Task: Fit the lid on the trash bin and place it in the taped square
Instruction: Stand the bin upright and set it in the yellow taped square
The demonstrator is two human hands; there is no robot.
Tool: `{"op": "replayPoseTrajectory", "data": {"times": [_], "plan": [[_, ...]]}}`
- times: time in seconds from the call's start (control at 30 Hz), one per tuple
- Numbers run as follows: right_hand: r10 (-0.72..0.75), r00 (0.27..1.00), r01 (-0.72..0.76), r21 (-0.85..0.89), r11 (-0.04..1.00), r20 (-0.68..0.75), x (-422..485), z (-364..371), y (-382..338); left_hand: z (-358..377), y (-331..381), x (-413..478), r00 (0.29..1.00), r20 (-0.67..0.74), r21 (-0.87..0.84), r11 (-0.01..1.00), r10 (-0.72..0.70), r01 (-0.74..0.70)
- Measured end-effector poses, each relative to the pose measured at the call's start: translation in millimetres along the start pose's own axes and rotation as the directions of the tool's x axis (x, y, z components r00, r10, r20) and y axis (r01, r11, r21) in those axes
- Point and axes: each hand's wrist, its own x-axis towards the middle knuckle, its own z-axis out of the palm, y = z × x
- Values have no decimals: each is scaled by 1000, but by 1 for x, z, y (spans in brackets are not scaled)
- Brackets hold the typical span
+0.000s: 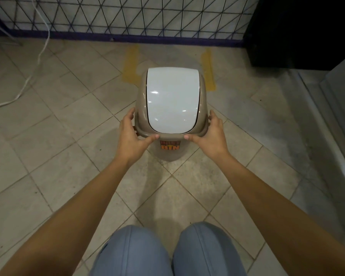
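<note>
- The taupe plastic trash bin (168, 152) stands upright on the beige tiled floor (48, 136), in the middle of the frame, with its dome lid and glossy white swing flap (172, 100) seated on top.
- Two strips of worn yellow floor tape (130, 64) run up the frame just beyond the bin, one on each side; the bin's far edge overlaps the gap between them, and I cannot tell how much of its base sits inside the marked area.
- Above the tape, the dark-framed wire mesh panel (127, 16) closes off the top of the frame, with only a short stretch of floor between it and the bin.
- A black cabinet (299, 30) fills the upper right, and a grey metal ledge (327, 116) slants down the right side; the floor to the left is open except for a white cable (38, 62) trailing at upper left.
- My left hand (130, 134) grips the lid's left rim, fingers wrapped round the side, thumb pressed along the near edge.
- My right hand (211, 134) mirrors it on the right rim, thumb on the near edge.
- Both forearms reach forward, nearly straight, over my knees in blue trousers (167, 251) at bottom centre.
</note>
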Motion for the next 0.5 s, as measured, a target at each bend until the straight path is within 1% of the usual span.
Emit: {"op": "replayPoseTrajectory", "data": {"times": [0.07,0.13,0.3,0.5], "plan": [[30,999,-32,55,998,32,5,2,2,0,1,6,998,16,-56,996,-64,64],[50,998,-53,83,995,37,8,4,1,0,2,13,998,35,-83,995,-49,52],[62,998,-62,75,995,4,17,9,-5,-2,-1,32,995,54,-59,994,-87,90],[107,994,-109,92,990,29,28,7,-12,0,-4,48,976,64,-38,977,-207,210]]}}
